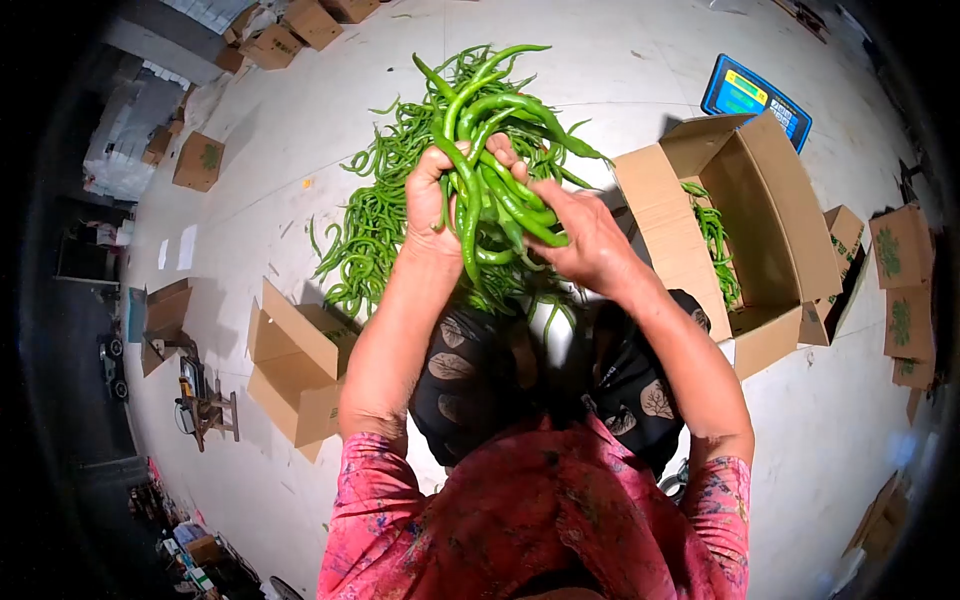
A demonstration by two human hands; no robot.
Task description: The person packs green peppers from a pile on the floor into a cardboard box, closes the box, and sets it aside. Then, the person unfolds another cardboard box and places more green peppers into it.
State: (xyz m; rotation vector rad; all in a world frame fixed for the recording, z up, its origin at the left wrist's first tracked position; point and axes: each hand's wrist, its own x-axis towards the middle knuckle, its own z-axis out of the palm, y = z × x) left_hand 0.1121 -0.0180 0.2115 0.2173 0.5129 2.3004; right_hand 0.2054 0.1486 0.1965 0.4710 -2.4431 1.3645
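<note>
A bunch of long green chili peppers (490, 190) is held up in front of me, over a large heap of the same peppers (375, 225) on the floor. My left hand (432, 195) is closed around the bunch from the left, with peppers sticking out above and below it. On the right side of the bunch, my right hand (585, 235) grips several peppers between thumb and fingers. Part of its fingers is hidden behind the peppers. To the right stands an open cardboard box (770, 230) with some green peppers lying inside.
A second open cardboard box (290, 370) sits to my left. Behind the right box is a blue scale display (755, 100). More cartons (905, 290) stand along the right side, and others (290, 35) at the back left. A small stand (205, 400) is at far left.
</note>
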